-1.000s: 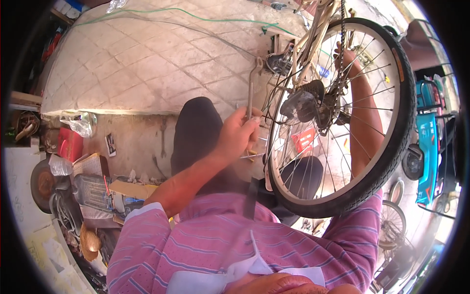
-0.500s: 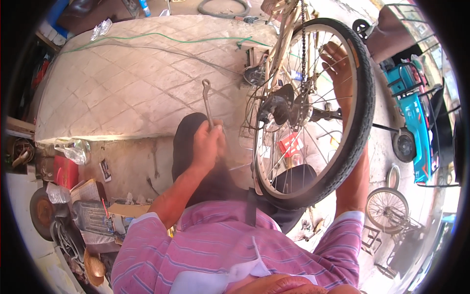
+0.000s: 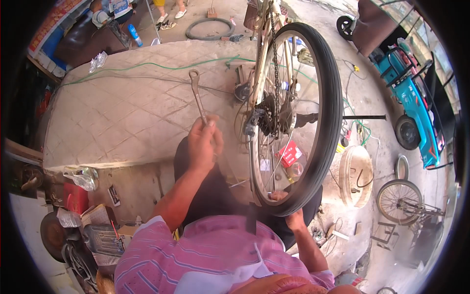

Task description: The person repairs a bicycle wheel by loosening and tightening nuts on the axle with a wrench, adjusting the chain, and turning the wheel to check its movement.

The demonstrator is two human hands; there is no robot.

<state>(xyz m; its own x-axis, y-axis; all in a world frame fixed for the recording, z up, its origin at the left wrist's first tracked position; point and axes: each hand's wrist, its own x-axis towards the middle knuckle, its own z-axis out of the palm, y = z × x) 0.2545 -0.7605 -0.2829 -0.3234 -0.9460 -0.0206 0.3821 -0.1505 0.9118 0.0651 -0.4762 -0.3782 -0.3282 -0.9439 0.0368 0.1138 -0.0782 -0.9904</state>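
A spanner (image 3: 197,95) points up and away from my left hand (image 3: 204,142), which is closed around its lower end. In front of me stands a bicycle wheel (image 3: 332,117) with a black tyre, mounted in a cream bicycle frame (image 3: 261,68). The chain (image 3: 274,63) and rear derailleur (image 3: 255,120) sit at the wheel's left side. At the bottom of the wheel, my right hand (image 3: 294,219) wraps the tyre. Its fingertips show inside the rim, and the tyre hides the rest. The spokes and tread look smeared.
A white bucket (image 3: 350,176) and a red box (image 3: 290,153) are beyond the wheel. A teal vehicle (image 3: 416,112) and a smaller bicycle wheel (image 3: 399,202) stand at right. A green hose (image 3: 161,65) crosses the raised slab (image 3: 122,108). People (image 3: 115,12) are at the far left.
My right hand has come down from the wheel's far side to its bottom near me. The wheel has turned more edge-on. My left hand still holds the spanner, slightly shifted.
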